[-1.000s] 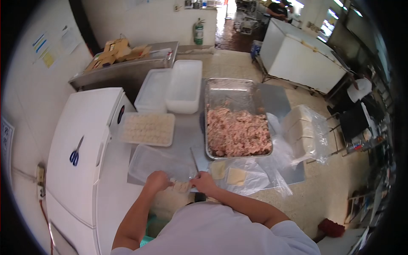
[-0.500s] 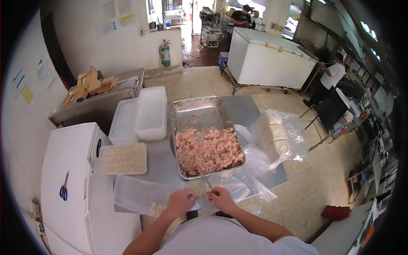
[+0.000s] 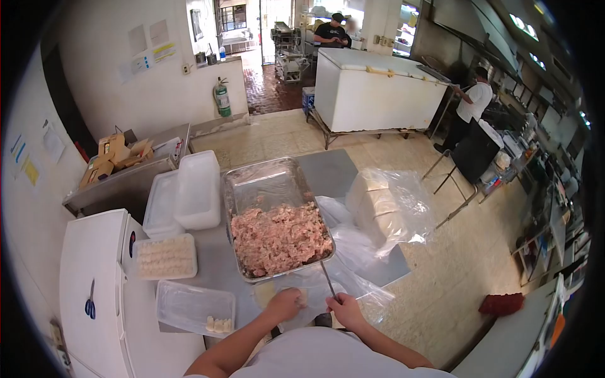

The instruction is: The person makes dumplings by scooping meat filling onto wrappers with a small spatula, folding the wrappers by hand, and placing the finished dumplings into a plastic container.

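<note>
The right hand (image 3: 345, 310) grips a thin tool (image 3: 329, 281), its tip near the big metal tray (image 3: 258, 181). The left hand (image 3: 287, 305) is curled up beside a flat yellow square (image 3: 265, 293); I cannot tell if it holds anything. A second ago, both hands were down by the small pale pieces (image 3: 218, 325) in the clear box (image 3: 188, 303). Now they are apart from them, so those pieces seem to be put down, and the work seems to be at the square. Past the hands, pink meat (image 3: 277, 242) fills the tray's near part. A plastic bag (image 3: 416, 201) sits to the right. Far back stands a white freezer (image 3: 384, 94).
</note>
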A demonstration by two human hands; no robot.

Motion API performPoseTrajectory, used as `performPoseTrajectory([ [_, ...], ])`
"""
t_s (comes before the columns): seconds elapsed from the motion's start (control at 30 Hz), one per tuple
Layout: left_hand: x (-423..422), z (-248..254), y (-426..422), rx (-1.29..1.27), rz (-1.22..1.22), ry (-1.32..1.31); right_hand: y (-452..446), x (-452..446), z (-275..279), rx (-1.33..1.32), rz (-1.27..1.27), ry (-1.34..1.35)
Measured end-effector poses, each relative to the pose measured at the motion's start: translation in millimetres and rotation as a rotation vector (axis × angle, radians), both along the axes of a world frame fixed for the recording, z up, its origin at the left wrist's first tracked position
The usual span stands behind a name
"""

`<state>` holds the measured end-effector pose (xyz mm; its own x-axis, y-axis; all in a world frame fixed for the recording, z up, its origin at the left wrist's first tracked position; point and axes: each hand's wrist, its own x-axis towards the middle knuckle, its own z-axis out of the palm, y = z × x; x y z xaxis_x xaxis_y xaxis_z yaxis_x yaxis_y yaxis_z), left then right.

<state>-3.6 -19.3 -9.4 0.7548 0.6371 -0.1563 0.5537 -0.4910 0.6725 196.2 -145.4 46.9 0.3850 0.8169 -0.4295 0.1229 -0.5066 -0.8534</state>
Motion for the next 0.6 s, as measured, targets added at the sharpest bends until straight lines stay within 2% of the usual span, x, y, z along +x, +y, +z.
performPoseTrajectory([
  [0.23,0,-6,0,0.016,0.052,-0.055,-1,16,-16,-0.006,0.062,-0.015],
  [0.33,-1,-2,-1,-0.064,0.108,-0.113,5,19,-17,0.001,0.108,-0.022],
  [0.43,1,5,-5,-0.224,0.278,-0.168,13,19,-26,0.02,0.179,-0.026],
  [0.53,-2,2,-9,-0.208,0.426,-0.308,25,14,-37,0.014,0.255,-0.015],
  [0.6,-1,5,-8,-0.167,0.47,-0.281,39,8,-46,0.026,0.299,-0.007],
])
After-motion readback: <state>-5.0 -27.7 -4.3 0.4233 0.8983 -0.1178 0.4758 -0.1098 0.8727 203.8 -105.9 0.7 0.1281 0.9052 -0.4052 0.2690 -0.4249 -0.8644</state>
